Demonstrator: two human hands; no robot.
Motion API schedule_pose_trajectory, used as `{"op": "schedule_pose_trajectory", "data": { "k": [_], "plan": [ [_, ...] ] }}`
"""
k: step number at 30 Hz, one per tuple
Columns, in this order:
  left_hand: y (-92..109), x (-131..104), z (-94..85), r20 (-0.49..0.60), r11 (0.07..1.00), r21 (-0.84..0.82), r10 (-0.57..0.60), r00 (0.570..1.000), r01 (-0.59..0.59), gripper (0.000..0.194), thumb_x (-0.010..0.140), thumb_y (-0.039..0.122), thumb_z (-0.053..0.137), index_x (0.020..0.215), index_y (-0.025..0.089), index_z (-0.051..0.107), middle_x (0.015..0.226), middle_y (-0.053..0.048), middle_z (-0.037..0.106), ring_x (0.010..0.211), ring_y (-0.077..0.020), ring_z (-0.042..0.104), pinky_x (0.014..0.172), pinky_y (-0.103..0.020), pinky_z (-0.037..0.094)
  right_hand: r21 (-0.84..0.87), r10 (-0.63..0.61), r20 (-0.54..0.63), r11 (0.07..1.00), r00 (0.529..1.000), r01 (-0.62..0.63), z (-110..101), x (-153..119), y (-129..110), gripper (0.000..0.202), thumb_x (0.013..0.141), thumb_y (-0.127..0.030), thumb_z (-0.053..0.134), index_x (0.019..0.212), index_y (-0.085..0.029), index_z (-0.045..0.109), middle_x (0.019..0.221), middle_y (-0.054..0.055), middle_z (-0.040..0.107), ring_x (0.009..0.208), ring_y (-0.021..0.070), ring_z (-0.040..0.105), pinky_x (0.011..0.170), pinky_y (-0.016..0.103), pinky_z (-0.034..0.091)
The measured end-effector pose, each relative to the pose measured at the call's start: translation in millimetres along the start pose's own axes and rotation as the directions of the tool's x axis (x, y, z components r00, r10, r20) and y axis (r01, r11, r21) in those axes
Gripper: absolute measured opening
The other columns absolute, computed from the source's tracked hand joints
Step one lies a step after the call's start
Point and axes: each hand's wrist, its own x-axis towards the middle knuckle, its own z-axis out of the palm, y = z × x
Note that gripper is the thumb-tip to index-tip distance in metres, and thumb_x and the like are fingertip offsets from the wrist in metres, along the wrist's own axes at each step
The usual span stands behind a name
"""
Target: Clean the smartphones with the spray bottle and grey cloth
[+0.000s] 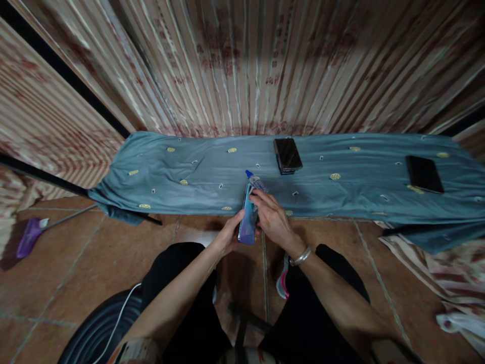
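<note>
My left hand (229,232) grips a smartphone (248,222) by its side; the back, shading from blue to violet, faces up. Over the phone's upper end, my right hand (273,217) is closed, with its fingers pressed together against the surface. Something small and pale shows at those fingertips, too small to name. Just beyond them is a clear bottle (258,183) with a blue cap, partly hidden by my right hand. Farther back on the teal cloth (204,177) lies a small stack of dark smartphones (288,154).
A flat black rectangular object (424,174) lies at the cloth's right end. Striped curtains (235,65) hang behind, with dark poles at both sides. On the tiled floor are a purple brush head (29,237) and a black coiled or ridged round object (102,328) with a white cable.
</note>
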Motion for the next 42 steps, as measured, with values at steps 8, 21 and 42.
{"op": "schedule_pose_trajectory", "data": {
  "k": [8, 21, 42],
  "plan": [
    [-2, -1, 1.2, 0.009, 1.000, 0.023, 0.011, 1.000, -0.011, 0.054, 0.075, 0.057, 0.063, 0.102, 0.010, 0.067, 0.091, -0.014, 0.072, 0.078, -0.0256, 0.068, 0.068, -0.036, 0.054, -0.055, -0.045, -0.013, 0.998, 0.999, 0.044, 1, 1, 0, 0.041, 0.095, -0.015, 0.030, 0.125, -0.013, 0.058, 0.131, 0.015, 0.057, 0.122, 0.0239, 0.051, 0.103, 0.043, 0.045],
    [-1, -4, 6.2, 0.046, 1.000, 0.009, -0.012, 0.999, 0.011, 0.053, 0.076, 0.054, 0.065, 0.101, 0.008, 0.067, 0.094, -0.017, 0.071, 0.069, -0.0219, 0.068, 0.063, -0.034, 0.054, 0.059, 0.083, -0.075, 0.995, 0.994, -0.079, 3, 7, 19, 0.040, 0.093, -0.016, 0.035, 0.127, -0.020, 0.056, 0.129, 0.010, 0.060, 0.121, 0.0228, 0.054, 0.104, 0.045, 0.045],
    [14, 17, -0.4, -0.191, 0.981, -0.190, -0.006, 0.981, -0.031, 0.031, 0.083, 0.049, 0.059, 0.090, 0.019, 0.066, 0.066, 0.003, 0.065, 0.061, -0.0095, 0.059, 0.061, -0.020, 0.046, 0.166, -0.025, 0.075, 0.986, 0.997, 0.012, 10, -13, -29, 0.045, 0.095, -0.017, 0.036, 0.139, -0.024, 0.046, 0.134, 0.006, 0.057, 0.125, 0.0181, 0.052, 0.107, 0.037, 0.046]
  ]
}}
